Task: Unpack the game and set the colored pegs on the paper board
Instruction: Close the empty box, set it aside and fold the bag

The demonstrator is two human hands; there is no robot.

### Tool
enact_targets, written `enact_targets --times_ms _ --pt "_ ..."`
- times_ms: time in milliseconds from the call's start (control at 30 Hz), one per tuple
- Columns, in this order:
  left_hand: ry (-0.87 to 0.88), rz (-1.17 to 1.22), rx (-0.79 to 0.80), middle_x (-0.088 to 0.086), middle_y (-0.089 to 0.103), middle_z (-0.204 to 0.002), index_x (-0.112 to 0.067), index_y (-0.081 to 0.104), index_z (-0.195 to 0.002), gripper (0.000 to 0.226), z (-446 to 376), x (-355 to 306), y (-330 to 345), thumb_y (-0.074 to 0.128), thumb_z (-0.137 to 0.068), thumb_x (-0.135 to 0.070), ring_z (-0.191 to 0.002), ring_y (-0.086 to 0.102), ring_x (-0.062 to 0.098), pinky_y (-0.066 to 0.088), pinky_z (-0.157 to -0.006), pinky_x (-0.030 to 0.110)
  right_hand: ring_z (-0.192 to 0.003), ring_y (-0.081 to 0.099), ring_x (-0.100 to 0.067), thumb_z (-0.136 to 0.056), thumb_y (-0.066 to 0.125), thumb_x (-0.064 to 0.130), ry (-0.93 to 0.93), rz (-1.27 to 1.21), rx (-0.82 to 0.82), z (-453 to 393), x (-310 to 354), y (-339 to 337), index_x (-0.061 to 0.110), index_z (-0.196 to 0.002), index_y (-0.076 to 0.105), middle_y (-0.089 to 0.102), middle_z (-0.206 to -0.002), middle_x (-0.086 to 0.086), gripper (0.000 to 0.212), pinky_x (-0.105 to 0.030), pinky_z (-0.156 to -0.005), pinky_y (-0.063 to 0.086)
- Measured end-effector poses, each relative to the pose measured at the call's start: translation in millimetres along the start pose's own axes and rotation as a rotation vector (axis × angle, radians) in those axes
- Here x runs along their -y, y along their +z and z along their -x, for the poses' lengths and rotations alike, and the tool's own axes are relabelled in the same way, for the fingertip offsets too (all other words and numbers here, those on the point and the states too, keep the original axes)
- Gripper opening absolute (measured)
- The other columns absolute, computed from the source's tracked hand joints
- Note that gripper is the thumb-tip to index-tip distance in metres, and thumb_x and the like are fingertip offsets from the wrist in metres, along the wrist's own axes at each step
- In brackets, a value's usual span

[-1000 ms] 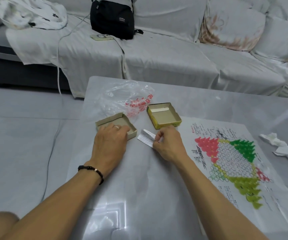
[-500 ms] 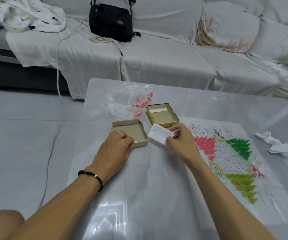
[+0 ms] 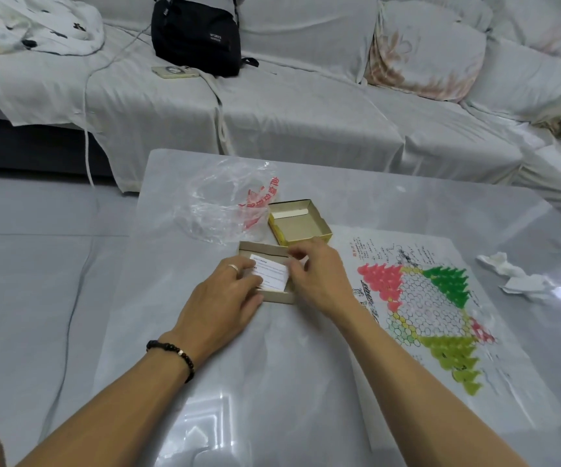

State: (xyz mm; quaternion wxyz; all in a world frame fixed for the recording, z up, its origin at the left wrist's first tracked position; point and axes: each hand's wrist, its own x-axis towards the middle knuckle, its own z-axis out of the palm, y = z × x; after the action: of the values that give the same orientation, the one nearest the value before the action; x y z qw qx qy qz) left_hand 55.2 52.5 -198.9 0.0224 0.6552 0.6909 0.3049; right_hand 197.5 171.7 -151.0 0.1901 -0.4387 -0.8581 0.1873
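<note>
Hands meet over a shallow brown cardboard box tray near the middle of the glossy grey tabletop. Our left hand lies against the tray's near-left wall, fingers together and curled onto its rim. Our right hand pinches a small white printed card at its right edge, thumb and fingertips closed on it, the card lying tilted inside the tray. Just beyond, toward the far edge, sits a second, yellow-sided cardboard tray, touching a crumpled clear plastic bag with red print. To the right lies the white paper board, bearing red pegs, green pegs and yellow-green pegs grouped in triangles. Crumpled white paper rests near the right edge.
</note>
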Motion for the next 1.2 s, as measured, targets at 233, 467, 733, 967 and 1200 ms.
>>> enact_targets --times_ms 233,467,733,967,1200 --pt "0.043 -0.025 -0.020 0.006 0.062 -0.114 -0.016 0.069 -0.091 0.010 -7.3 -6.6 9.0 0.072 -0.082 -0.021 -0.116 0.055 0.020 0.057 -0.057 0.035 -0.116 0.046 -0.023 -0.093 0.048 0.015 -0.048 0.316 -0.046 -24.2 -33.4 -16.3 0.021 -0.127 0.060 0.048 -0.132 -0.002 0.037 -0.032 -0.080 0.042" --pt "0.062 -0.083 -0.004 0.004 0.063 -0.112 -0.015 0.069 -0.097 0.023 -9.5 -7.0 6.4 0.066 -0.084 -0.034 -0.110 0.059 0.021 0.058 -0.064 0.034 -0.114 0.042 -0.025 -0.098 0.043 0.029 -0.076 0.478 0.056 -48.8 -36.7 -12.3 0.020 -0.101 0.063 0.062 -0.110 -0.001 0.022 -0.045 -0.095 0.029" --pt "0.021 0.062 -0.122 -0.003 0.036 -0.149 -0.023 0.035 -0.145 0.062 -47.3 -40.6 -25.0 0.063 -0.090 -0.022 -0.131 0.038 0.016 0.047 -0.081 0.030 -0.077 0.053 -0.015 -0.097 0.051 0.014 -0.151 -0.152 0.157 3.4 -6.1 -78.2 0.015 -0.097 0.061 0.060 -0.085 -0.001 0.011 -0.033 -0.070 0.041" --pt "-0.025 0.224 -0.080 -0.004 0.063 -0.108 -0.024 0.052 -0.118 0.028 -65.8 -62.0 -51.7 0.055 -0.094 -0.037 -0.096 0.059 0.018 0.049 -0.077 0.036 -0.086 0.061 -0.008 -0.096 0.055 0.017 0.077 -0.716 0.043 9.9 7.8 -105.5 0.015 -0.100 0.070 0.070 -0.094 -0.001 0.016 -0.022 -0.075 0.050" --pt "-0.507 0.460 -0.110 -0.008 0.062 -0.079 -0.020 0.060 -0.090 0.024 -63.2 -57.4 -52.9 0.064 -0.089 -0.043 -0.072 0.058 0.003 0.040 -0.056 0.018 -0.091 0.071 -0.021 -0.094 0.058 0.011 0.358 -0.888 0.060 23.0 -1.5 -63.3 0.003 -0.115 0.064 0.072 -0.103 -0.011 0.023 -0.040 -0.081 0.059"
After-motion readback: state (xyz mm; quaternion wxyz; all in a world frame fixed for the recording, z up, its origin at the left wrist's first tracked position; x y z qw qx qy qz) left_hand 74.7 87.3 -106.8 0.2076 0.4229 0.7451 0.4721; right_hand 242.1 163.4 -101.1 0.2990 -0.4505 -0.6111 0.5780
